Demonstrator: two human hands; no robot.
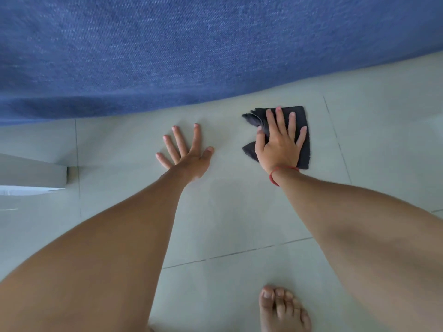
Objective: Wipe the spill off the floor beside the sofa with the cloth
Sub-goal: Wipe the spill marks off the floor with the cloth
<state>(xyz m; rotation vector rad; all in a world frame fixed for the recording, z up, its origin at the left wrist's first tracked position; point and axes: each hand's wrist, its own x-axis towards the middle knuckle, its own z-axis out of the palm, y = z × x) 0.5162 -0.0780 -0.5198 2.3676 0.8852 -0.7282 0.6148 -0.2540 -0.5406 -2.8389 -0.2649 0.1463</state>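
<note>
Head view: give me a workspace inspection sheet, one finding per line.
Surface: pale tiled floor with dark grout lines; no clear spill visible, only a faint sheen between the arms.
Job's things: dark cloth lying flat on the floor, bunched at its left edge, close to the blue sofa.
Clutter: nothing seen.
Grippers: right hand pressed flat on the cloth, fingers spread; left hand flat on bare tile, fingers spread, apart from the cloth.
Cables: nothing seen.
Surroundings: red band on the right wrist; bare foot at bottom; pale furniture edge at left.
</note>
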